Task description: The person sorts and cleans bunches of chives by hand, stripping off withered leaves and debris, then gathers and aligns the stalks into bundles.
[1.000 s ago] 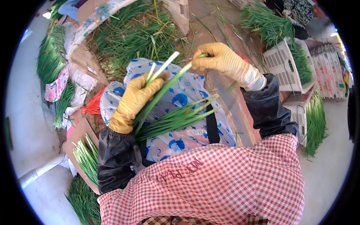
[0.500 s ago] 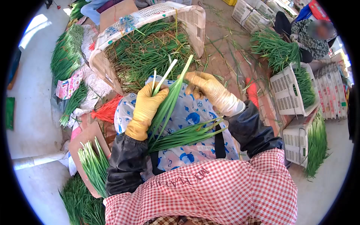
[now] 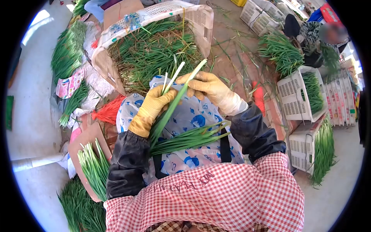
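My left hand (image 3: 154, 106), in a yellow glove, is closed round a few green stalks (image 3: 169, 112) whose white ends point up past the fingers. My right hand (image 3: 210, 89), gloved too, has its fingers curled against the thickest stalk just below its white end. A loose bunch of green stalks (image 3: 189, 142) lies across my lap on the white-and-blue patterned plastic cover (image 3: 199, 119), its leaf tips towards the right.
Ahead is a white crate (image 3: 199, 29) filled with tangled greens. On the left, white-ended stalks (image 3: 92, 164) lie on cardboard near red ties (image 3: 109, 111). To the right are crates of greens (image 3: 295, 94), with a person (image 3: 315, 36) behind.
Over the last second, my right hand has come from out at the right to beside my left hand, where it touches the thick stalk. My left hand still grips the stalks.
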A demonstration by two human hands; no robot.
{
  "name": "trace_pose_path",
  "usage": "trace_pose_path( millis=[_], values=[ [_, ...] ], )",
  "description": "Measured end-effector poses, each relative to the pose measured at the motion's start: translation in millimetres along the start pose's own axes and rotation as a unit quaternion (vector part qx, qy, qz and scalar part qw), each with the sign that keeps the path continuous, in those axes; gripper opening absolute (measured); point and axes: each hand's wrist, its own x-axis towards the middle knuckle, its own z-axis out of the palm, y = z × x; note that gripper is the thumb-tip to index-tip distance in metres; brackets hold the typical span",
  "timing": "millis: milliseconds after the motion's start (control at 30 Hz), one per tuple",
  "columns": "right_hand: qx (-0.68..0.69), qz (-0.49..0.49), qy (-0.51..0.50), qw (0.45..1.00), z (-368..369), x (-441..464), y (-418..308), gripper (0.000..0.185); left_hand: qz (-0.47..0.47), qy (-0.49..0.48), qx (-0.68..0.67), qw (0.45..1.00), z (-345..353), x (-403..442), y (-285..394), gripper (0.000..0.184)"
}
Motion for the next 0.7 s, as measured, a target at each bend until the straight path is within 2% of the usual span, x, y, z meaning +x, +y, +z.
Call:
trace_pose_path(
  millis=[67,100,133,200,267,300,333,400,433,500,533,600,667,700],
  values=[
    [-0.041,-0.002,0.016,0.999,7,5,-4,0.03,-0.022,0.002,-0.017,1.0,-4,-1,2,0.024],
    [-0.054,-0.006,0.045,0.998,5,11,2,0.028,-0.012,-0.022,-0.11,0.994,-7,-1,-1,0.027],
    [-0.067,-0.009,0.074,0.995,7,16,5,0.028,-0.013,-0.021,-0.111,0.994,-5,0,1,0.027],
    [-0.026,-0.028,0.08,0.996,12,18,5,0.027,0.036,-0.029,-0.016,0.999,0,6,5,0.027],
    [-0.074,0.021,0.099,0.992,16,20,-6,0.027,0.032,-0.034,-0.032,0.998,-1,5,6,0.027],
    [-0.064,0.008,0.121,0.991,21,24,-2,0.026,0.025,-0.02,-0.066,0.997,2,2,6,0.027],
    [-0.063,0.01,0.12,0.991,25,25,1,0.026,0.017,-0.006,-0.1,0.995,3,0,6,0.027],
    [-0.143,0.017,0.1,0.984,30,25,10,0.026,0.007,-0.001,-0.083,0.997,-5,2,-4,0.027],
    [-0.116,-0.008,0.09,0.989,32,26,17,0.027,0.02,-0.001,-0.083,0.996,-6,3,-9,0.027],
    [-0.13,0.018,0.079,0.988,26,25,14,0.028,0.033,-0.001,-0.085,0.996,-11,2,-11,0.027],
    [-0.141,0.046,0.071,0.986,28,21,10,0.028,0.004,-0.013,-0.089,0.996,-12,-3,-8,0.028],
    [-0.118,0.034,0.101,0.987,35,13,6,0.025,-0.032,-0.026,-0.094,0.995,-12,-12,1,0.029],
    [-0.099,0.109,-0.008,0.989,15,9,-2,0.022,0.002,-0.099,-0.1,0.99,-5,-12,5,0.031],
    [-0.087,0.108,0.002,0.99,10,-6,7,0.022,0.002,-0.123,-0.069,0.99,-1,0,-19,0.035]
  ],
)
